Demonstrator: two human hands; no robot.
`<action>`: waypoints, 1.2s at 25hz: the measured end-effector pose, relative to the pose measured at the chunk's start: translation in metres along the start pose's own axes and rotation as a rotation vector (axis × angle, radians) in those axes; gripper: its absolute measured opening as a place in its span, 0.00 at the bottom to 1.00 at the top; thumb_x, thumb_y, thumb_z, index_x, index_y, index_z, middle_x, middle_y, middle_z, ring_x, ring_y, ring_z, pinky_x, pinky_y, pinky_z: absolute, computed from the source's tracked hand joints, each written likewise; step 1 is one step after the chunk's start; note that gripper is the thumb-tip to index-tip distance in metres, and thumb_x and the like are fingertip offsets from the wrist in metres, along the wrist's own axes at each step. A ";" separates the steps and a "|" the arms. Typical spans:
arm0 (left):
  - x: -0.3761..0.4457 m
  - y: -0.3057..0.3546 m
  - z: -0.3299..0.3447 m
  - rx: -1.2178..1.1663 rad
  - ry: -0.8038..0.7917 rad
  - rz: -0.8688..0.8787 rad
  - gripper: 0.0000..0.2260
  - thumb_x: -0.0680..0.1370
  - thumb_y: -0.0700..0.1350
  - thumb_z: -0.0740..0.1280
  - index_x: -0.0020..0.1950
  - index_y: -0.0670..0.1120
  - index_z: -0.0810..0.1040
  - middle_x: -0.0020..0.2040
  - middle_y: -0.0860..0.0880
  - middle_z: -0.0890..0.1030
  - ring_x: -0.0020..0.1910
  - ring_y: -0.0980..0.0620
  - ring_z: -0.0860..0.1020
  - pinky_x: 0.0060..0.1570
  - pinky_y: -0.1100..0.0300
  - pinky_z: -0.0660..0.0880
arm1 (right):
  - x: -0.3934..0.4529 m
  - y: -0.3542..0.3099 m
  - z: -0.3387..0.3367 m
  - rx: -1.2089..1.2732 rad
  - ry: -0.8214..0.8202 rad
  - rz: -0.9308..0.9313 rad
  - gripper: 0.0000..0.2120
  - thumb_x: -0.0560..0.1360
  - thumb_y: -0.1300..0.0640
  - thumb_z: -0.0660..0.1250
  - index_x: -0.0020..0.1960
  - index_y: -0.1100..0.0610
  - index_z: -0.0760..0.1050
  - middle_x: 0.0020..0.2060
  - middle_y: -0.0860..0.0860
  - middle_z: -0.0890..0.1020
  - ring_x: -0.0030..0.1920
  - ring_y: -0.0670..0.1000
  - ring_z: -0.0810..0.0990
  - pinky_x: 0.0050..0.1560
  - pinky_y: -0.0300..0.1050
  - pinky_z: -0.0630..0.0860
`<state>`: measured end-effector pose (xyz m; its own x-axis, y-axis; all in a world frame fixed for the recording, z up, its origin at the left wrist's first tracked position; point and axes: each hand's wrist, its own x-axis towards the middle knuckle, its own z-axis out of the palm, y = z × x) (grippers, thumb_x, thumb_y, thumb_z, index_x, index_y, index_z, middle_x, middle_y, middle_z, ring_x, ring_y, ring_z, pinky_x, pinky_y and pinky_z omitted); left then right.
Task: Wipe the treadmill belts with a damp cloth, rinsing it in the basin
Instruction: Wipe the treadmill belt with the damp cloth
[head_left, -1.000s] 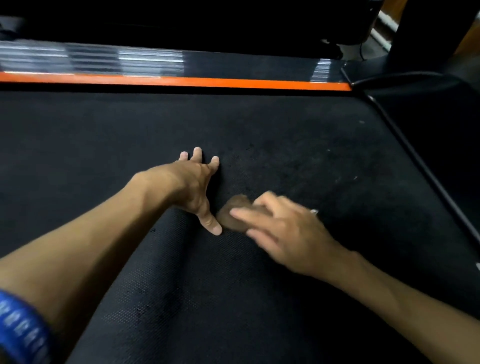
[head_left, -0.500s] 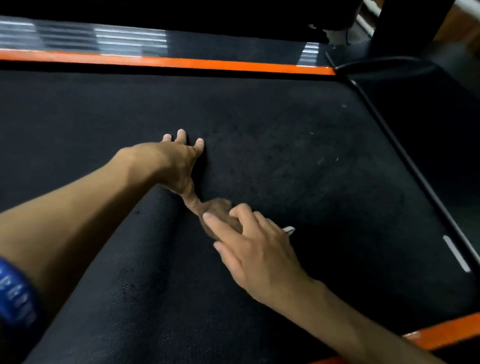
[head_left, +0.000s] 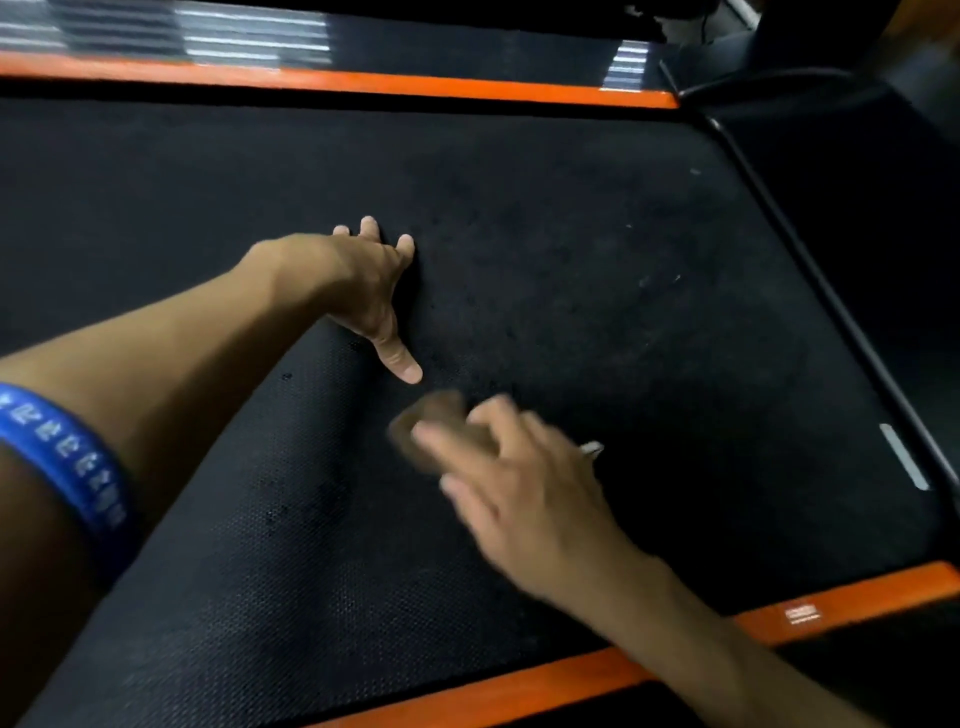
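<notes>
A blue wristband (head_left: 67, 457) with white lettering circles the person's left forearm at the near left edge. Further along that arm, the left hand (head_left: 363, 283) lies flat on the black treadmill belt (head_left: 597, 249), fingers stretched forward and thumb splayed back toward the body, holding nothing. Just beyond the thumb tip sits the brown cloth (head_left: 431, 428), a small blurred wad pressed to the belt under the fingers of the right hand (head_left: 524, 488); those fingers are spread over it, but the blur hides whether they curl round it or only press down, so I cannot tell the grip. A pale sliver pokes out beside the right hand's far side, too blurred to name. An orange side rail (head_left: 363, 83) runs along the far edge of the belt and another orange rail (head_left: 857, 597) along the near right edge. A short grey mark (head_left: 904, 457) lies at the belt's right margin.
</notes>
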<state>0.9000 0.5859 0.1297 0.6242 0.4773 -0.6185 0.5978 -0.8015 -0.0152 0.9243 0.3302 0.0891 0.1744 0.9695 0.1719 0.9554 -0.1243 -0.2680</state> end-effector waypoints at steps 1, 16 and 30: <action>-0.001 0.000 0.000 -0.006 -0.004 -0.002 0.76 0.40 0.73 0.71 0.78 0.53 0.34 0.79 0.44 0.40 0.78 0.36 0.46 0.72 0.36 0.57 | -0.013 -0.006 -0.002 0.037 -0.078 -0.102 0.21 0.76 0.50 0.65 0.68 0.44 0.69 0.54 0.50 0.73 0.45 0.51 0.74 0.42 0.47 0.73; 0.000 -0.004 0.004 0.003 -0.011 -0.031 0.77 0.36 0.78 0.70 0.77 0.59 0.34 0.80 0.48 0.38 0.77 0.35 0.47 0.71 0.33 0.57 | -0.039 0.002 -0.011 -0.005 -0.203 -0.457 0.21 0.77 0.48 0.63 0.70 0.40 0.68 0.55 0.49 0.73 0.47 0.49 0.73 0.43 0.45 0.74; -0.014 -0.023 -0.007 -0.004 0.029 -0.007 0.60 0.57 0.67 0.77 0.78 0.62 0.42 0.80 0.45 0.41 0.77 0.41 0.57 0.73 0.47 0.60 | 0.010 -0.013 0.010 -0.014 -0.084 -0.278 0.20 0.77 0.50 0.62 0.68 0.42 0.68 0.53 0.50 0.73 0.43 0.51 0.73 0.39 0.46 0.73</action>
<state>0.8808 0.5995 0.1442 0.6346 0.4929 -0.5952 0.6041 -0.7968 -0.0158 0.9107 0.3438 0.0846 -0.1146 0.9807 0.1582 0.9670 0.1466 -0.2083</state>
